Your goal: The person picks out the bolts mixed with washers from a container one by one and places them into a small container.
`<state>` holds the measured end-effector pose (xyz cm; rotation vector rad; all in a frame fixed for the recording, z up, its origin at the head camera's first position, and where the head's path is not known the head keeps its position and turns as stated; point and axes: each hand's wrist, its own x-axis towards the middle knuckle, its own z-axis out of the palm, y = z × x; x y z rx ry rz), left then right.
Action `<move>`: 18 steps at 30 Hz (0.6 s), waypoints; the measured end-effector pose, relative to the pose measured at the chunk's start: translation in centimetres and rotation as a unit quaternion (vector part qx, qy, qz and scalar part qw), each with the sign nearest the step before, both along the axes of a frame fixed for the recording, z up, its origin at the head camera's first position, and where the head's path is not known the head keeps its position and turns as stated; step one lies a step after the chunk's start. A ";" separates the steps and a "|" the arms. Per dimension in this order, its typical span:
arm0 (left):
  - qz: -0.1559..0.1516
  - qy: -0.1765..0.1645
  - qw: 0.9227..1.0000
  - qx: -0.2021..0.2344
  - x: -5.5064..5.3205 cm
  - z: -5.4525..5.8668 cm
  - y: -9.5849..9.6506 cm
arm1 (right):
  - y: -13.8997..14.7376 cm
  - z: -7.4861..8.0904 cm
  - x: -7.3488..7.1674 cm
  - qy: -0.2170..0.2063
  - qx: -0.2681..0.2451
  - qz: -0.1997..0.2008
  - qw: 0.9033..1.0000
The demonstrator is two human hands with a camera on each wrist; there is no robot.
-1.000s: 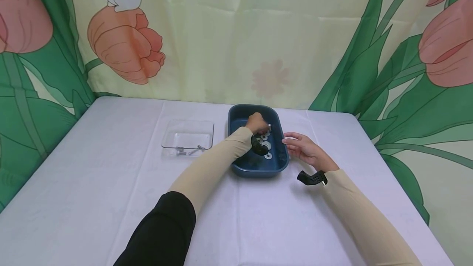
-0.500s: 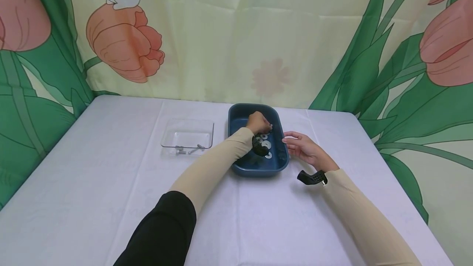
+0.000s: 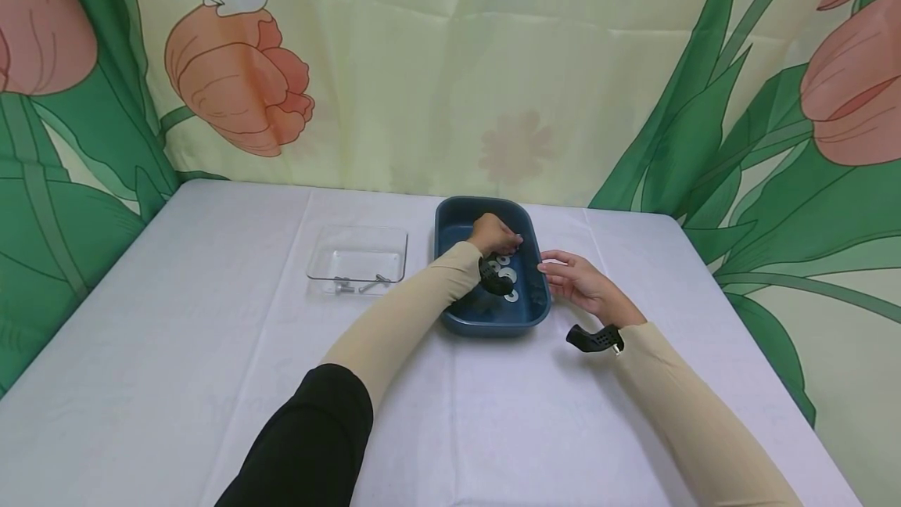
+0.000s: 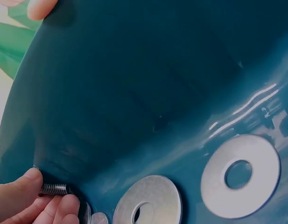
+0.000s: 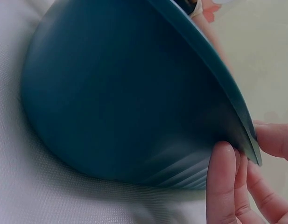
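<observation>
Inside a dark blue plastic tub (image 3: 493,329), my left hand (image 3: 494,235) pinches a small threaded bolt (image 4: 55,189) between thumb and fingers. Its threaded end shows in the left wrist view; the fingers cover the rest. Flat metal washers (image 4: 241,176) lie on the tub floor close to that hand, some partly hidden by the left wrist's camera. My right hand (image 3: 579,285) holds the tub's right rim, its thumb (image 5: 277,140) over the edge and fingertips (image 5: 223,161) against the outer wall.
To the left of the tub stands a clear plastic box (image 3: 357,257), with a few metal bolts (image 3: 373,284) near its front side. A white cloth (image 3: 211,382) covers the table. A floral curtain (image 3: 450,69) hangs behind the table's far edge.
My left fingertips have shifted slightly right inside the tub, and the bolt that stuck out of them is now mostly covered in the head view. The right hand stays in place.
</observation>
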<state>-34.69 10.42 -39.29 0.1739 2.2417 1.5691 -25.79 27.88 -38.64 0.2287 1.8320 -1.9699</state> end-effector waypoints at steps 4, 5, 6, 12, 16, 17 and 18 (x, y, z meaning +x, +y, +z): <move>0.007 -0.013 1.000 0.012 -0.2 -0.2 0.1 | 0.0 0.0 0.0 0.001 -0.002 0.001 1.000; 0.009 -0.015 1.000 0.016 -0.2 -0.3 0.1 | 0.0 0.0 0.0 0.001 -0.003 0.000 1.000; 0.010 -0.017 1.000 0.022 -0.3 -0.3 0.1 | 0.0 0.0 0.0 0.000 -0.005 0.000 1.000; 0.018 -0.021 0.999 0.045 0.1 -0.2 -0.1 | 0.1 0.0 0.0 -0.002 -0.006 0.002 1.000; 0.015 -0.020 0.999 0.045 0.4 0.1 -0.2 | 0.0 0.1 0.1 -0.001 -0.003 0.003 1.000; 0.015 -0.023 0.999 0.045 0.4 0.1 -0.3 | 0.0 0.1 0.1 -0.001 -0.002 0.003 1.000; 0.016 -0.026 0.999 0.044 0.4 0.2 -0.3 | 0.0 0.1 0.1 -0.001 -0.002 0.003 1.000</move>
